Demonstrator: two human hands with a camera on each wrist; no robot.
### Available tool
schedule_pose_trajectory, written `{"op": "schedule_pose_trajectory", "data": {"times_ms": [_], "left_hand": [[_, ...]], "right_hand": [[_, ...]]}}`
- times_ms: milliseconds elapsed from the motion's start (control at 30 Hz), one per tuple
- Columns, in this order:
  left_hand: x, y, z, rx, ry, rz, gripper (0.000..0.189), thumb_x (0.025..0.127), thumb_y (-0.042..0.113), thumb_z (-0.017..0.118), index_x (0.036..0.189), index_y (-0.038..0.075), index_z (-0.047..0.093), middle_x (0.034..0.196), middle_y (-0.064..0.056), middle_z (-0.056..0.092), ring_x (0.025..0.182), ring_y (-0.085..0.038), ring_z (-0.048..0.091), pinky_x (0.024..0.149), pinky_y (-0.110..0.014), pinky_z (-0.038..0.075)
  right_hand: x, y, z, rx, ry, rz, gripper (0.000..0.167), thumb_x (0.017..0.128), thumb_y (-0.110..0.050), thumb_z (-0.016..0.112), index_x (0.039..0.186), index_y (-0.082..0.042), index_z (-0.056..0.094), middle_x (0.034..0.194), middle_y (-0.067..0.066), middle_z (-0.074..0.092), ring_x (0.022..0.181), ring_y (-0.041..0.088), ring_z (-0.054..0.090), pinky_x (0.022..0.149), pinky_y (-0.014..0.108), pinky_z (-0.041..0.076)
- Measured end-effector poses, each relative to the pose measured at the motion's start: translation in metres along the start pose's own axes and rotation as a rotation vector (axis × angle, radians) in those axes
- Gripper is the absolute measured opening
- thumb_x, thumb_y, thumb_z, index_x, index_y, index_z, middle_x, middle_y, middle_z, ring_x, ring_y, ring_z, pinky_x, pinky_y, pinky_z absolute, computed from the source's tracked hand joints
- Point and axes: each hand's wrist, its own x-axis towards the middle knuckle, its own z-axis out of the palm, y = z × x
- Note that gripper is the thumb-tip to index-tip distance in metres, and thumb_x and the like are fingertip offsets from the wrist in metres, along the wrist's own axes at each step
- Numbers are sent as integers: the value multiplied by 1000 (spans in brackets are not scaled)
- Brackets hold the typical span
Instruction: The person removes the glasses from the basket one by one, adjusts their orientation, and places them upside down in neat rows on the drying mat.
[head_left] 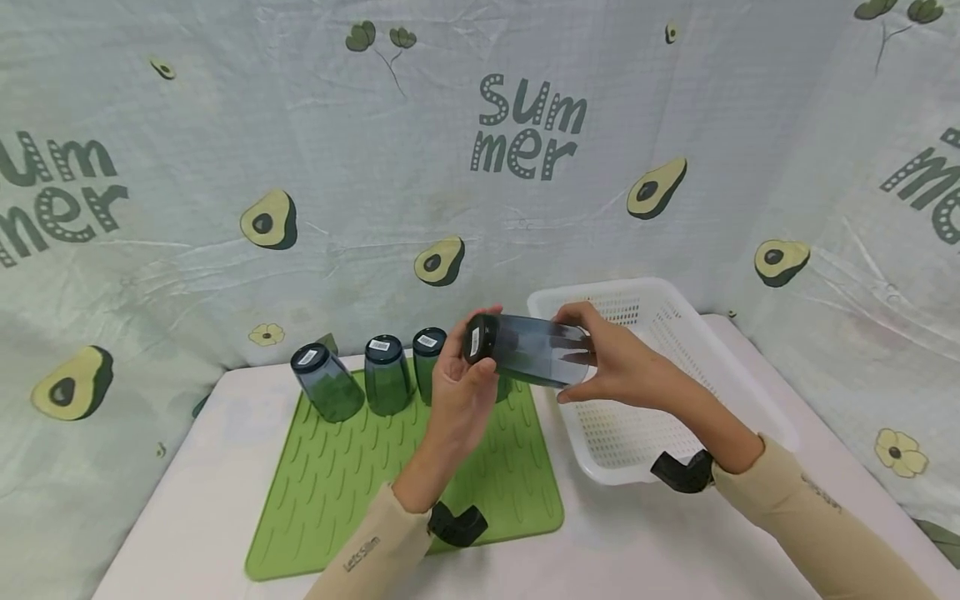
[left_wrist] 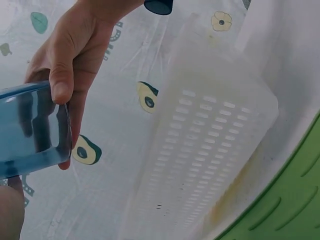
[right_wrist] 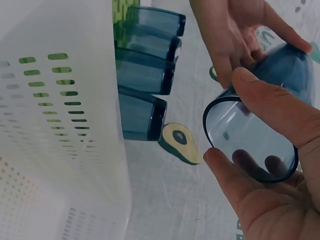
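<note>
A blue-tinted drinking glass is held on its side in the air, over the gap between the green mat and the white basket. My left hand grips its dark base end, where a white label shows. The right hand holds the opposite end, thumb and fingers spread about the open rim. Through the mouth of the glass in the right wrist view, some fingers show behind the clear wall. In the left wrist view only a bit of my left hand appears at the edge.
Several similar glasses stand upside down in a row along the back of the green ridged mat. To the right sits a white perforated basket. An avocado-printed cloth hangs behind the white table.
</note>
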Motion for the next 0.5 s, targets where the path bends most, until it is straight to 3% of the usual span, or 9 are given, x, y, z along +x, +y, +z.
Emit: {"op": "schedule_pose_trajectory", "data": {"times_ms": [133, 500], "left_hand": [[3, 1, 4, 20, -4, 16, 69, 86, 27, 85, 143, 12, 50, 148, -8, 49, 127, -20, 48, 108, -28, 43], [5, 7, 4, 170, -35, 52, 65, 86, 29, 84, 140, 11, 52, 143, -10, 55, 130, -21, 51, 107, -28, 46]], "right_hand": [[1, -1, 3, -82, 8, 7, 95, 69, -13, 96, 142, -5, 37, 133, 16, 57, 114, 28, 62, 90, 41, 56], [0, 3, 4, -104, 21, -5, 95, 67, -14, 98, 140, -6, 38, 134, 16, 58, 115, 29, 61, 91, 45, 54]]}}
